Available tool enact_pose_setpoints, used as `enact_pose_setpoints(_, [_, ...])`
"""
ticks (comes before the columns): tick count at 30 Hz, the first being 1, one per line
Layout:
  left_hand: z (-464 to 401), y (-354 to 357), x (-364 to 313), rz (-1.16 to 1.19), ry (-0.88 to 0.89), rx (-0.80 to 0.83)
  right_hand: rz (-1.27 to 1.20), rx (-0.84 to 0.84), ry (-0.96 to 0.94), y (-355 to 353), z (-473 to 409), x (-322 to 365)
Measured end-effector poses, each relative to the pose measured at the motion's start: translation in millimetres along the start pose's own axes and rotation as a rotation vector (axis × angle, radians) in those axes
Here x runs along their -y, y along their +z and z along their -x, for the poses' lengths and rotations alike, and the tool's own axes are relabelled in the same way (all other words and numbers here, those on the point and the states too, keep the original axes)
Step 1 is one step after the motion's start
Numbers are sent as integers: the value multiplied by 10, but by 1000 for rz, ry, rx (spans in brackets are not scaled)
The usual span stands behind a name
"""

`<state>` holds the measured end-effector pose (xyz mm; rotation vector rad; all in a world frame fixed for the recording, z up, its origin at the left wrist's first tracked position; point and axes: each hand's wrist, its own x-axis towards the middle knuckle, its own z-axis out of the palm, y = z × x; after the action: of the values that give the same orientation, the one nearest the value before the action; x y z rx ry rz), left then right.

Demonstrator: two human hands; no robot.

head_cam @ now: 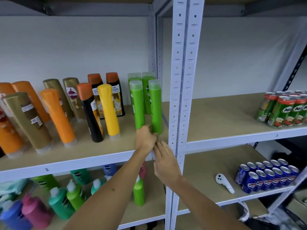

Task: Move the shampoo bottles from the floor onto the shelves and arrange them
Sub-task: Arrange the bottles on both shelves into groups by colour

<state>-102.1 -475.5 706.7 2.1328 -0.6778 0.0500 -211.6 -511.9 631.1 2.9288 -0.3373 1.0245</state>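
While the two front green bottles [155, 107] stand upright just above it, the left hand [144, 138] touches their bases with curled fingers, the right hand [164, 157] open just below.

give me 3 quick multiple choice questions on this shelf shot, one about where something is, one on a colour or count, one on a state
1. Where does the white handheld controller lie?
A. upper shelf, beside the green cans
B. lower right shelf, left of the blue cans
C. on the floor

2. How many bright green shampoo bottles with clear caps stand at the right end of the upper left shelf?
A. two
B. four
C. six

3. What is the left hand doing?
A. touching the bases of the front green bottles
B. hanging idle
C. holding a can

Answers: 1 B, it rests on the board next to the blue cans. 2 B, two in front, two behind. 3 A, its fingers meet the bottle bases at the shelf's front.
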Motion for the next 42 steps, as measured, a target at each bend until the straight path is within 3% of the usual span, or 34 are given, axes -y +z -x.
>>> enact_pose_setpoints(5, [89, -340, 331, 29, 55, -8, -116, -164, 93, -11, -38, 66])
enact_pose_setpoints(9, [219, -696, 688, 56, 119, 54, -144, -187, 153, -46, -133, 213])
enact_pose_setpoints(17, [453, -1412, 1193, -261, 189, -74, -432, 148, 216, -147, -726, 673])
enact_pose_setpoints(24, [436, -1675, 1325, -252, 131, -59, -961, 283, 575, -31, -1418, 973])
enact_pose_setpoints(29, [392, -1767, 1440, -252, 104, -43, -1061, 217, 644, 190, -1606, 1078])
enact_pose_setpoints(34, [364, -1842, 1542, -198, 134, -35, -998, 105, 651, 126, -1415, 1197])
enact_pose_setpoints(42, [388, -2320, 1965, -191, 174, -1, -922, 40, 542, 47, -1086, 1795])
